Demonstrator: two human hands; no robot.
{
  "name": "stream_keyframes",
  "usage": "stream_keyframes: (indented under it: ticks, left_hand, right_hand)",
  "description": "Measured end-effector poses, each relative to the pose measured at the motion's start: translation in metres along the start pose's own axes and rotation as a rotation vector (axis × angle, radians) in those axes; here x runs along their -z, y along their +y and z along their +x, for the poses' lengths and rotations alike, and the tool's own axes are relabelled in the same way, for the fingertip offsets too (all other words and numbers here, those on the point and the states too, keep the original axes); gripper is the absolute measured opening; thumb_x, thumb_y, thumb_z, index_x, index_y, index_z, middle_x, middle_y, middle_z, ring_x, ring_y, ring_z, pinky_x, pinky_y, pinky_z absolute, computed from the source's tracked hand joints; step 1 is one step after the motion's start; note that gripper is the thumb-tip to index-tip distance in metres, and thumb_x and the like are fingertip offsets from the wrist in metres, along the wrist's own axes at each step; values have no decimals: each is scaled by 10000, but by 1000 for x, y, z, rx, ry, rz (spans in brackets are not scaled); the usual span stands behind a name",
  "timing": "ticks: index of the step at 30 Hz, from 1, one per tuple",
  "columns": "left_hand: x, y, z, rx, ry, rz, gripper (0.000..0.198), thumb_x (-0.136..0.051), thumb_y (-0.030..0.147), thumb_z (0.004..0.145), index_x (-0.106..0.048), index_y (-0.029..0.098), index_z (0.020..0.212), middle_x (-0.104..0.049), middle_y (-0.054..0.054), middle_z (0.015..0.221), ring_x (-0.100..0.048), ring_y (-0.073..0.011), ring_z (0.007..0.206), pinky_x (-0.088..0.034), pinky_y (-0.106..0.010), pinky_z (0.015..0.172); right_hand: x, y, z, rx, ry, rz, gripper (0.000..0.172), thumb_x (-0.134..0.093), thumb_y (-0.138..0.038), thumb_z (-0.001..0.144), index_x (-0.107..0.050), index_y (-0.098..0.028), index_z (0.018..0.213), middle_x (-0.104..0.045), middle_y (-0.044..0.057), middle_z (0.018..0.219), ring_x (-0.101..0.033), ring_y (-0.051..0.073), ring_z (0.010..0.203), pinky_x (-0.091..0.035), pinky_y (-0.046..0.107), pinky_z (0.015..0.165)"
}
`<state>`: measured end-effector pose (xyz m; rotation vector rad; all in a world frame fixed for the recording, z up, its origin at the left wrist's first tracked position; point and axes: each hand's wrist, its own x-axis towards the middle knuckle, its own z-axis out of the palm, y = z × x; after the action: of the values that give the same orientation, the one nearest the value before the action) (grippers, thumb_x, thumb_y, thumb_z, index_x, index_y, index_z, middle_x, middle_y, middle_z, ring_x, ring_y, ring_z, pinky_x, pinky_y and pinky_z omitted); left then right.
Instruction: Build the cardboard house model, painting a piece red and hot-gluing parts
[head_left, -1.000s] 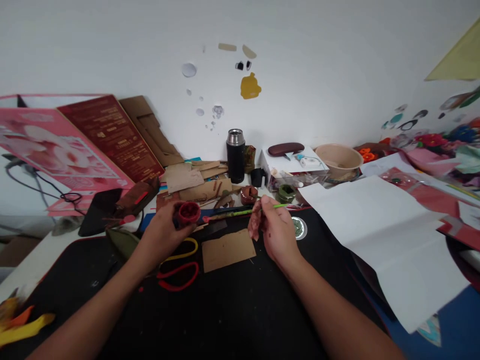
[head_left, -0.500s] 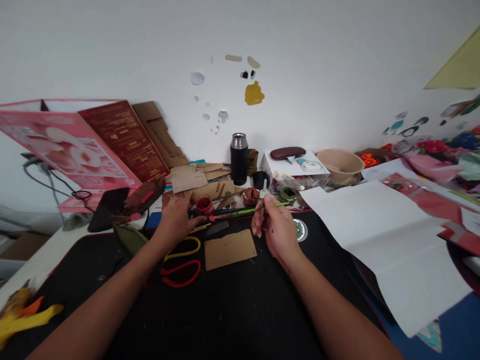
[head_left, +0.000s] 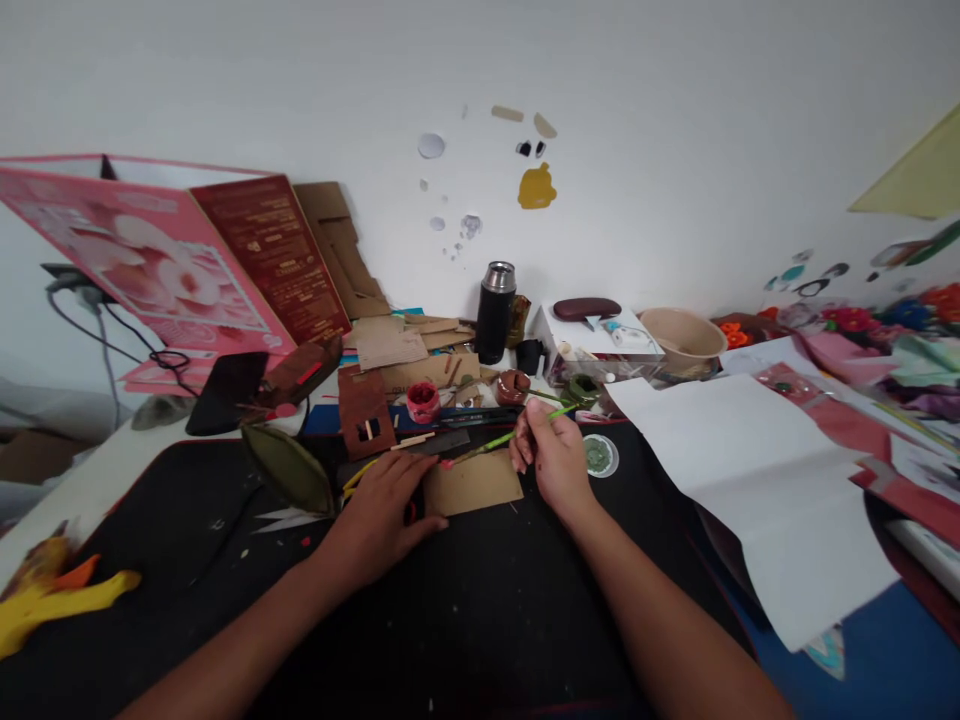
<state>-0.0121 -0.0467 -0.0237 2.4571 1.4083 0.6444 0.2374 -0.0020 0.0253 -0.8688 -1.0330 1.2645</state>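
Note:
My right hand [head_left: 556, 458] pinches a green-handled paintbrush [head_left: 501, 440]. The brush slants left, and its red-tipped bristles hover over or touch the upper left corner of a piece of brown cardboard [head_left: 476, 485]; contact is unclear. At the cardboard's left edge lies my left hand [head_left: 382, 515], palm down, thumb apart from the fingers. It covers most of a pair of scissors [head_left: 289, 518], whose blades show on the left. An open jar of red paint [head_left: 424, 402] stands behind the cardboard. Right of my right hand lies a round lid with green paint [head_left: 600, 456].
A black thermos [head_left: 495, 318] stands by the wall, with jars of brown paint [head_left: 513, 386] and green paint [head_left: 582, 390] nearby. A dark green leaf-shaped piece [head_left: 289, 470] lies left of my left hand. White paper [head_left: 739, 460] covers the right side.
My left hand has come down from beside the red paint jar to the cardboard's left edge. The paintbrush tip has moved from near the jar to the cardboard. The view has shifted slightly.

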Motion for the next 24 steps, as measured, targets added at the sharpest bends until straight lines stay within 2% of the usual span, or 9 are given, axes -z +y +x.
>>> stream_keyframes:
  ticks: [4,9,16,20,24]
  left_hand:
    - [3,-11,1,-33,-5,3,688,-854,450,841,-598,235,1442,-714,-133,1376,-633,-368,1307,-491,-563,1130]
    - [8,-23,-4,-42,-32,-28,733,-846,471,848,-562,251,1487,-709,-130,1387,-641,-361,1295,-505,-540,1098]
    - [0,-15,3,-20,-3,-6,740,-836,467,847,-558,216,1485,-693,-163,1367,-645,-375,1271,-504,-553,1092]
    - [-4,-11,2,-19,2,-1,766,-819,464,865,-523,188,1516,-686,-182,1376,-644,-383,1274,-506,-568,1090]
    - [-5,-11,-2,-5,30,-31,728,-794,460,882,-526,220,1515,-685,-170,1401,-640,-384,1292,-492,-582,1111]
  right_hand:
    - [-1,-6,-2,-27,42,-39,538,-708,-699,918,-621,-195,751,-524,-53,460,-530,119,377,-366,204,368]
    - [10,-19,-19,-63,45,-91,531,-700,-702,921,-666,-182,819,-608,-12,531,-577,139,405,-408,216,370]
    - [23,-20,-55,-120,104,-163,501,-728,-665,918,-682,-179,805,-633,9,548,-611,154,456,-416,222,403]
    - [14,-18,-69,-105,138,-280,515,-696,-668,946,-683,-180,780,-638,15,545,-605,149,460,-430,225,422]
    - [-1,-8,-77,-64,32,-405,504,-592,-623,1032,-710,-185,814,-657,20,576,-608,148,478,-432,231,438]
